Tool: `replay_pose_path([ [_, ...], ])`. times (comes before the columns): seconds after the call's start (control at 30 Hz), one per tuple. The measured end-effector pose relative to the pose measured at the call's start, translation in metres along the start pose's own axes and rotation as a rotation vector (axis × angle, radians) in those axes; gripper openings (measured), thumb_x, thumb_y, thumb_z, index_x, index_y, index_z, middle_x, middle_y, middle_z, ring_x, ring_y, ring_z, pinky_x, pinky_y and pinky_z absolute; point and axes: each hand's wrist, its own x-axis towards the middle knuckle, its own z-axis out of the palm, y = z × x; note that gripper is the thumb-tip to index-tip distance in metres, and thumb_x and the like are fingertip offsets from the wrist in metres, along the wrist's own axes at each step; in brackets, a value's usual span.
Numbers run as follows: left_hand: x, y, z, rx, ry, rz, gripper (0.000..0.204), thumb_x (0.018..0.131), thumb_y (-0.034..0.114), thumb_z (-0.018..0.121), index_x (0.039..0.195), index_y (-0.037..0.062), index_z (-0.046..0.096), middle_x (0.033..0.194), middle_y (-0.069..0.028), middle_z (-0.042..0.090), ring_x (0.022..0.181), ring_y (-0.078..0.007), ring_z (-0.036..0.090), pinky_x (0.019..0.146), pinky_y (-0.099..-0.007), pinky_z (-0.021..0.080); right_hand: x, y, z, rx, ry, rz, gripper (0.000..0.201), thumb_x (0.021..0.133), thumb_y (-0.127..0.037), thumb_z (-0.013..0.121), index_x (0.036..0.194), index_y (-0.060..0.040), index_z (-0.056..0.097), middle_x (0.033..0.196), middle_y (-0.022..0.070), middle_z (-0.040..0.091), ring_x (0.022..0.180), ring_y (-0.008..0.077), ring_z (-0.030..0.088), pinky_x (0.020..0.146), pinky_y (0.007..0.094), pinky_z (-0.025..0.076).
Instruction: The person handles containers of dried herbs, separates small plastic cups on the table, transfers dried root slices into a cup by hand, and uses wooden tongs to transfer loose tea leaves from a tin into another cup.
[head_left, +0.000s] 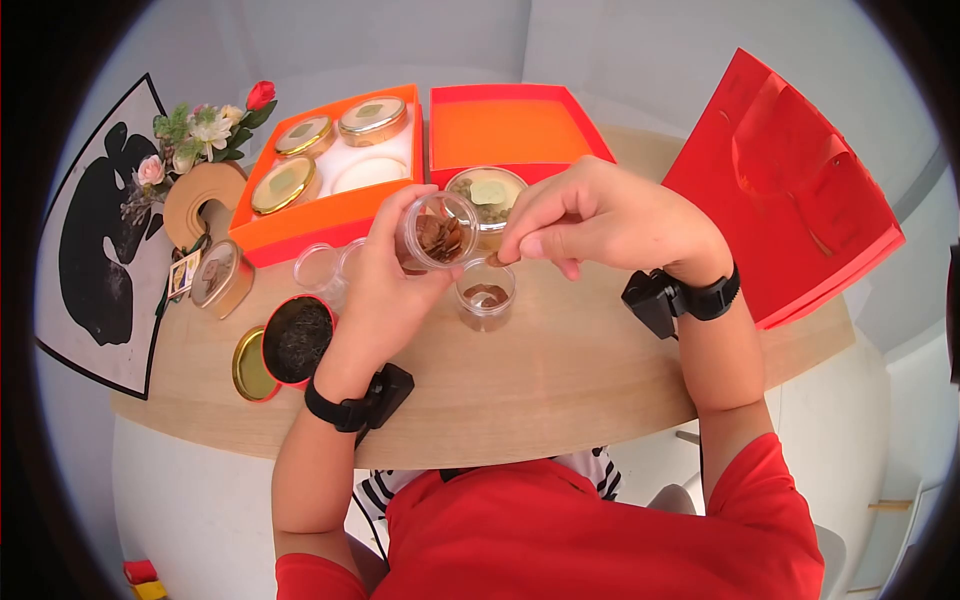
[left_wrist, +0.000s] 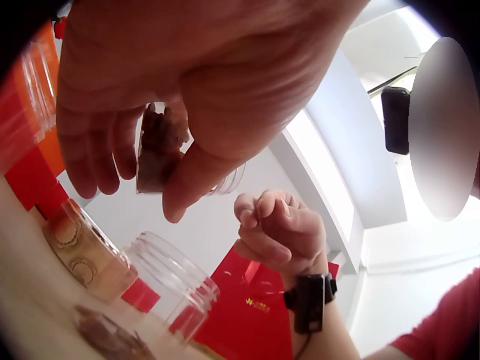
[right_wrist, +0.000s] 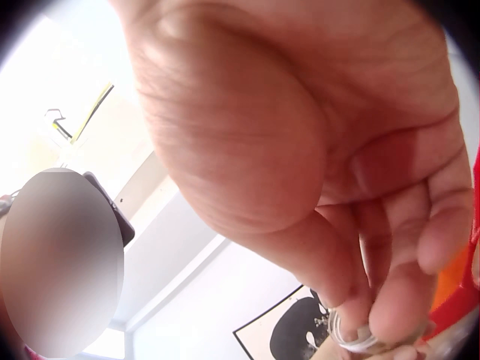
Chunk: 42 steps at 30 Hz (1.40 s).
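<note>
My left hand (head_left: 385, 290) grips a clear plastic jar (head_left: 412, 232) of dried brown slices (head_left: 442, 238), tilted with its mouth toward my right hand. Close beside that mouth, my right hand (head_left: 610, 220) pinches a small brown slice (head_left: 495, 260) between thumb and fingertips. Below the two hands, a second open clear jar (head_left: 487, 318) stands on the table with some brown pieces in its bottom. Just behind it is a lidded jar (head_left: 488, 190) with a pale label. From the left wrist, the left fingers (left_wrist: 124, 150) and thumb curl round the tilted jar.
An orange-red gift box (head_left: 250, 235) with several gold-lidded jars stands at the back, its lid (head_left: 515, 125) alongside. A red paper bag (head_left: 800, 200) is at the right. At the left are a red-rimmed tin (head_left: 300, 340) of dark leaves, a gold lid (head_left: 253, 365), another jar (head_left: 222, 280) and flowers (head_left: 205, 135).
</note>
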Motion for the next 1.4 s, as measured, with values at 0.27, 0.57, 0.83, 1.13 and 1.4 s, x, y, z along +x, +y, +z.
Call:
replay_pose_path([
  [0.27,0.0,0.003,0.0,-0.002,0.019,-0.034,0.078,0.087,-0.009,0.08,0.155,0.0077,0.046,0.137,-0.0119,0.065,0.128,-0.021,0.067,0.11,-0.0359,0.055,0.014,0.016,0.01,-0.111,-0.117,0.073,0.022,0.104,-0.011,0.069,0.118,0.003,0.079,0.098,0.0066,0.076,0.069,0.0133,0.063,0.067,0.0282,0.053],
  [0.57,0.0,0.005,-0.001,0.019,-0.005,-0.038,0.079,0.085,-0.009,0.081,0.154,0.0084,0.048,0.14,-0.0104,0.065,0.132,-0.0202,0.064,0.112,-0.0362,0.054,0.002,0.012,0.009,-0.245,-0.069,-0.041,0.026,0.103,-0.019,0.07,0.117,-0.0001,0.08,0.097,0.0123,0.078,0.077,0.0182,0.069,0.074,0.0347,0.055],
  [0.83,-0.001,-0.001,0.004,0.078,0.002,0.069,0.071,0.085,-0.008,0.081,0.149,0.0089,0.054,0.129,-0.0101,0.073,0.119,-0.0184,0.072,0.102,-0.0344,0.059,-0.005,-0.004,0.045,-0.589,0.267,-0.416,0.015,0.091,-0.005,0.077,0.104,0.0,0.08,0.116,0.0114,0.076,0.088,0.0334,0.073,0.076,0.042,0.059],
  [1.13,-0.004,0.0,0.004,0.05,-0.084,0.061,0.074,0.085,-0.01,0.08,0.152,0.0078,0.053,0.134,-0.012,0.069,0.124,-0.0223,0.068,0.105,-0.0357,0.056,0.005,0.011,0.063,-0.769,0.226,-0.421,0.016,0.082,-0.005,0.076,0.096,0.0006,0.081,0.122,0.0159,0.072,0.095,0.0356,0.074,0.081,0.0464,0.06],
  [1.4,-0.003,0.002,0.003,0.121,-0.097,0.05,0.077,0.082,-0.008,0.082,0.152,0.0079,0.053,0.135,-0.0123,0.068,0.126,-0.0231,0.066,0.108,-0.0375,0.054,0.009,0.019,0.069,-0.814,0.218,-0.339,0.014,0.085,-0.004,0.077,0.098,0.0001,0.079,0.12,0.0145,0.072,0.094,0.0356,0.075,0.08,0.0466,0.061],
])
